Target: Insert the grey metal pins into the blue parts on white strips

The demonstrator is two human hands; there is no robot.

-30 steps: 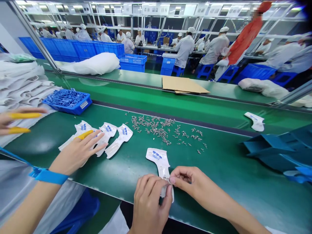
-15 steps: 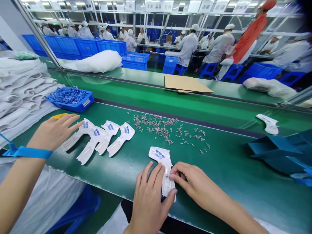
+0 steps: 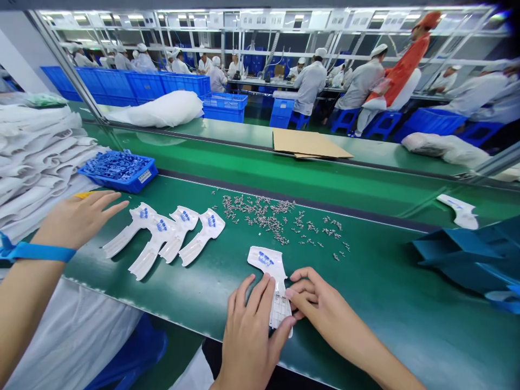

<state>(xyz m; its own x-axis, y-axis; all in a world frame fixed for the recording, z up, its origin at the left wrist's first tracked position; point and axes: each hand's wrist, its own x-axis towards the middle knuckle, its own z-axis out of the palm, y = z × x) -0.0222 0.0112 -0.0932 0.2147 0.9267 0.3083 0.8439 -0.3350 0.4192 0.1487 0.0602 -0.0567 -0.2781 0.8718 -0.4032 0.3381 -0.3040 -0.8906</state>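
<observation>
In front of me a white plastic gun-shaped shell half [image 3: 276, 265] lies on the green bench, hollow side up, with blue pieces in its wide upper end. My left hand [image 3: 249, 330] steadies it, fingers over its left side and thumb at the lower right edge. Thumb and forefinger of my right hand [image 3: 319, 298] are pinched at the shell's right edge; anything between the fingertips is too small to name. Small metal bits sit inside the handle by those fingertips. Beyond the shell, many small metal parts [image 3: 268, 222] are scattered in a loose heap.
Left of me are several similar shells [image 3: 150, 249] and a co-worker's hand [image 3: 77, 219] with a blue wrist strap. A blue tray [image 3: 138, 179] of blue parts stands behind. Another shell [image 3: 459, 211] lies on the green belt [image 3: 244, 170], near teal bins [image 3: 467, 254] at right.
My right fingertips have drawn back slightly from the shell's inside to its edge. The co-worker's hand has shifted left, away from the shells. The far shell has moved right along the belt.
</observation>
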